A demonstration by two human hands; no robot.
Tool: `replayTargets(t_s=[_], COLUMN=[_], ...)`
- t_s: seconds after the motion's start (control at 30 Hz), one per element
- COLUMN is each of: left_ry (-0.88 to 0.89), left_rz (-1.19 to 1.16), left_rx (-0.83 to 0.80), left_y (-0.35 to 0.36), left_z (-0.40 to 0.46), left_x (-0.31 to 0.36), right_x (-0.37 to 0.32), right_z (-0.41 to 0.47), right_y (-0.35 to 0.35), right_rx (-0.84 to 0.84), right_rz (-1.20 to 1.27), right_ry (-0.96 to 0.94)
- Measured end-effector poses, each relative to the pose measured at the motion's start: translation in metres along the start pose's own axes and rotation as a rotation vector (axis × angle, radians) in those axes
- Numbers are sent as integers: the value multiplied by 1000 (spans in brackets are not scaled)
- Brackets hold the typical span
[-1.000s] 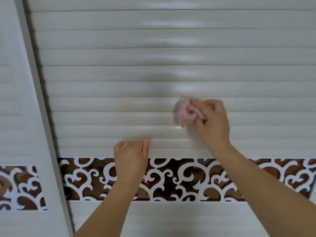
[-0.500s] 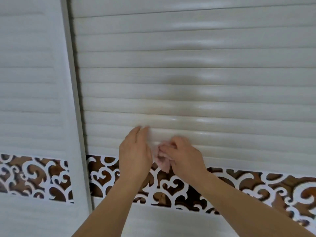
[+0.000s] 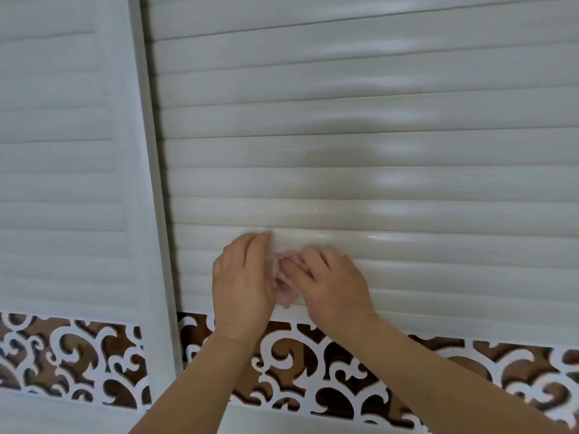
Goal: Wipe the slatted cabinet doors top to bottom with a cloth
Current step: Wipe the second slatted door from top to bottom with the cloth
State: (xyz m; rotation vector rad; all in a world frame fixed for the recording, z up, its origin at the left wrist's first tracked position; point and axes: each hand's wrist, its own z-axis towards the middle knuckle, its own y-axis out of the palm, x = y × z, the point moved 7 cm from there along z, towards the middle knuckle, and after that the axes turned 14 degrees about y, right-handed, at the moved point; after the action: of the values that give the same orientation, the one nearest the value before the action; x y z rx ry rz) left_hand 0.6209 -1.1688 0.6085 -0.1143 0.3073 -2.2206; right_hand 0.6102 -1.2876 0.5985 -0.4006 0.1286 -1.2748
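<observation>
Head view, nearest first: two bare forearms rise from about 6 o'clock toward the middle of the frame, crossing over a band of white scrollwork fretwork [image 3: 316,374] on a brown backing. Beyond it, the hands meet on the lowest slats of the right cabinet door [image 3: 376,170]. Left hand [image 3: 241,277] lies against the slats with its fingers straight and together, pointing to 12 o'clock, its inner edge touching a small pink cloth [image 3: 285,289]. Right hand [image 3: 332,283], at 3 o'clock from the cloth, has its fingers curled over the crumpled cloth and holds it against the door, so only a little of the fabric shows between the two hands. Motion blur softens the fingertips. Farther out, at 9 o'clock, a pale vertical frame edge [image 3: 153,183] separates this door from the left cabinet door [image 3: 62,151], also slatted, with its own fretwork strip at 8 o'clock.
</observation>
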Motion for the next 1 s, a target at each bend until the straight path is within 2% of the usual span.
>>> replayTargets(t_s=[0.07,0.13,0.23,0.33,0.4,0.53,0.6,0.67,0.83,0.9,1.0], left_ry=[25,40,75,99,101,101,92,111,136,154,162], left_rz=[-17,-37,-27,-29,-64,-109,-118,-119,-138,-137,-122], left_rx=[46,72,98,139,166,192,189,194,194,198,207], left_y=[-2,0,1,-2,-4,-4,-4,-5,-9,-12,-15], left_z=[9,15,20,28,33,34,31,28,27,28,29], left_x=[-3,-8,-17,-25,-29,-31,-31,-33,-45,-48,-53], right_x=[0,7,29,37,21,-18,-16,-1,64,74,58], right_z=[-4,19,77,112,105,30,8,10,30,32,32], right_y=[3,-10,-45,-60,-46,5,8,-11,-78,-80,-60], right_rx=[2,105,344,438,408,132,49,87,367,399,396], right_rz=[-5,-29,-61,-32,-55,-42,-43,8,-6,-55,-95], right_ry=[-59,-54,177,397,330,27,-7,100,522,601,609])
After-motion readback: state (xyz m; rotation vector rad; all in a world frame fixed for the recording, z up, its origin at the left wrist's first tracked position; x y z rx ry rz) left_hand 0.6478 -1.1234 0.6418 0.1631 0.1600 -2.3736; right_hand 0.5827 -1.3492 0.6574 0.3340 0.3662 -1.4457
